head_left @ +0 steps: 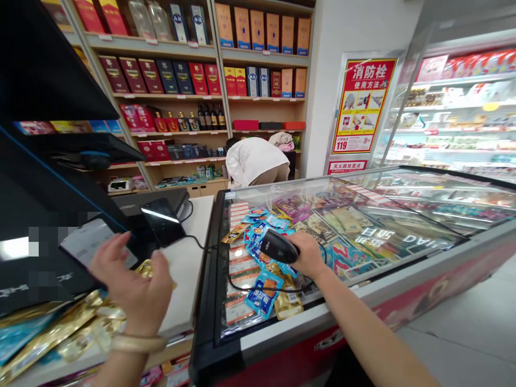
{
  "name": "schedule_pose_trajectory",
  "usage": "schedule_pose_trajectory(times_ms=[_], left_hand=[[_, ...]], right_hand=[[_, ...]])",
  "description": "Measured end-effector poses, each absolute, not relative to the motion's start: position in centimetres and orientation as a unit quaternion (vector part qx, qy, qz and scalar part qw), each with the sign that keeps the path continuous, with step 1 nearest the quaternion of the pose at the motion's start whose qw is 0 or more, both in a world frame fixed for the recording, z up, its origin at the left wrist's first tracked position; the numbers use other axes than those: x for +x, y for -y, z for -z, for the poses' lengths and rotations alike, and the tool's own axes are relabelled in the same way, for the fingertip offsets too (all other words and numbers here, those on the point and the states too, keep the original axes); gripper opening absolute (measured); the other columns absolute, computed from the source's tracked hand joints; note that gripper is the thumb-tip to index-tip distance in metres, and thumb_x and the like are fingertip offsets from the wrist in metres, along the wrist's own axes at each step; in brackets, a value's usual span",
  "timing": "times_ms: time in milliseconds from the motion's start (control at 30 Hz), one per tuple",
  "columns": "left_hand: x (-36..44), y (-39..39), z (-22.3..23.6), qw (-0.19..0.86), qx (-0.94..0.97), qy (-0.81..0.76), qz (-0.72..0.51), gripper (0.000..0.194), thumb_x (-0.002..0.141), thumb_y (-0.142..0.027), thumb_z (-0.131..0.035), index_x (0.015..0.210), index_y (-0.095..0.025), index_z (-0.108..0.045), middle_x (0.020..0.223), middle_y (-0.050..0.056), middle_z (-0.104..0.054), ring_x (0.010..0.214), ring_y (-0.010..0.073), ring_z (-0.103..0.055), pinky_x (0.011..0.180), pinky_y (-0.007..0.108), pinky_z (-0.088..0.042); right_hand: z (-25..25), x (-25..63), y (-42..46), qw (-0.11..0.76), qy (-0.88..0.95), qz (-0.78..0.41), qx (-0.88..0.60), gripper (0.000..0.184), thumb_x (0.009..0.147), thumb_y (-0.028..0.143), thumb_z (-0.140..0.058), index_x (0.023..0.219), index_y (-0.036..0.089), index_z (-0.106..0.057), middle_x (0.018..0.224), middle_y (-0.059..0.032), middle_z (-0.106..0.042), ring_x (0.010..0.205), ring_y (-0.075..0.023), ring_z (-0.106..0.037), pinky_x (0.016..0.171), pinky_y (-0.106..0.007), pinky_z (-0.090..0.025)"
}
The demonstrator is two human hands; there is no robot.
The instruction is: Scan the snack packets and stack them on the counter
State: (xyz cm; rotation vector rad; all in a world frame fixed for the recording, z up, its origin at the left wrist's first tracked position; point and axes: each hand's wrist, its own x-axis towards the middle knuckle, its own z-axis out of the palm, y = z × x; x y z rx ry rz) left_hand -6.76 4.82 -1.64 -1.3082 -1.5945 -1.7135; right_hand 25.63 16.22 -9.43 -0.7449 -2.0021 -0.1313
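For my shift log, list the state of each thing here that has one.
Barcode scanner: gripped in right hand
Left hand: raised, fingers parted
Freezer's glass lid: looks shut
Scanner cable: slack, curved
Blue snack packets: heaped loosely on the lid
Black phone: screen dark apart from a reflection

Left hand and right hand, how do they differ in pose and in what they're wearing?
The left hand has thumb and fingers apart, while the right hand is closed around a black scanner.
The left wrist wears a bracelet; the right wrist has none.
The left hand is over the counter, the right over the chest freezer.
Both hands are ungloved.
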Motion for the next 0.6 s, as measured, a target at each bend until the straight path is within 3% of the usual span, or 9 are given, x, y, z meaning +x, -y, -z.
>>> schedule_pose_trajectory(times_ms=[100,267,433,500,600], left_hand=[[-3.2,-9.1,2.0,0.252,-0.542,0.559,0.575,0.050,0.080,-0.027,-0.058,0.127,-0.012,-0.051,0.126,0.019,-0.053,0.124,0.0318,-0.048,0.102,0.050,-0.045],[-0.4,-15.1,3.7,0.146,-0.620,0.594,0.491,0.046,0.083,-0.024,-0.052,0.128,-0.015,-0.052,0.125,0.016,-0.058,0.121,0.0277,-0.054,0.107,0.045,-0.043],[0.6,-17.8,4.1,0.049,-0.677,0.714,0.174,0.051,0.081,-0.023,-0.048,0.131,-0.011,-0.054,0.135,0.019,-0.057,0.122,0.0299,-0.058,0.102,0.040,-0.045],[0.8,-18.2,4.1,0.024,-0.668,0.741,0.061,0.048,0.082,-0.026,-0.049,0.128,-0.013,-0.057,0.126,0.019,-0.064,0.112,0.0311,-0.064,0.093,0.040,-0.049],[0.8,-18.7,4.2,0.011,-0.651,0.759,0.001,0.040,0.082,-0.027,-0.048,0.115,-0.012,-0.066,0.107,0.021,-0.072,0.100,0.0335,-0.069,0.084,0.041,-0.051]], right_hand=[[9.4,25.6,-16.4,0.495,0.813,0.056,-0.301,0.025,0.074,0.026,-0.063,0.098,0.020,-0.070,0.083,-0.0068,-0.072,0.075,-0.0225,-0.064,0.068,-0.032,-0.044],[9.5,25.6,-16.5,0.508,0.804,0.050,-0.305,0.028,0.073,0.026,-0.062,0.099,0.020,-0.070,0.082,-0.0061,-0.071,0.074,-0.0224,-0.064,0.067,-0.033,-0.043],[9.5,25.5,-16.6,0.514,0.798,0.032,-0.313,0.025,0.075,0.028,-0.061,0.098,0.021,-0.069,0.084,-0.0057,-0.072,0.077,-0.0229,-0.065,0.070,-0.034,-0.043],[9.5,25.5,-16.7,0.515,0.797,0.029,-0.315,0.026,0.075,0.028,-0.061,0.098,0.021,-0.069,0.085,-0.0056,-0.073,0.078,-0.0228,-0.065,0.070,-0.034,-0.043],[9.6,25.5,-16.8,0.512,0.797,0.029,-0.321,0.025,0.075,0.028,-0.061,0.098,0.021,-0.069,0.083,-0.0053,-0.072,0.077,-0.0223,-0.064,0.069,-0.033,-0.042]])
